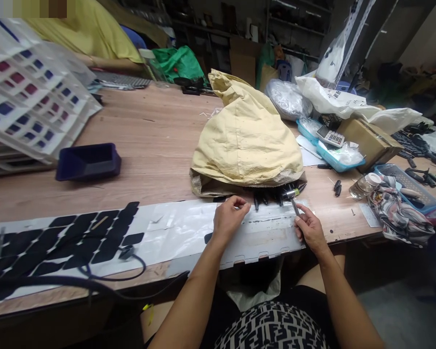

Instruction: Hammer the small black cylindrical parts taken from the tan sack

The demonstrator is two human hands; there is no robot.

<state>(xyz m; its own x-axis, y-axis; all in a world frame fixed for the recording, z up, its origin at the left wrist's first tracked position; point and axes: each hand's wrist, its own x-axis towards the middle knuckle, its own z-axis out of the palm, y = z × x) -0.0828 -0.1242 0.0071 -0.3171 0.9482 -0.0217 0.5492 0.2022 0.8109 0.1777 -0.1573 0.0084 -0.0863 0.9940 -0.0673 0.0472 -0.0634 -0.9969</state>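
Note:
In my right hand point(310, 228) is a small hammer point(290, 194), gripped by its handle, its metal head with a yellow-green end raised over the bench edge. My left hand point(229, 219) is closed in a pinch just above a pale sheet point(269, 238); whatever its fingers hold, if anything, is too small to make out. Between and beyond my hands, several slim black pieces point(265, 198) poke out from the mouth of a large cream cloth sack point(247, 140). Neither hand appears to touch the sack.
Flat black pieces point(105, 237) lie on white film at left, with a dark cable point(58, 280) across them. A dark blue tray point(88, 162) stands behind. At right are a glass jar point(363, 186), a patterned cloth point(399, 208) and a calculator point(330, 136). Another person's yellow sleeve point(105, 34) shows far left.

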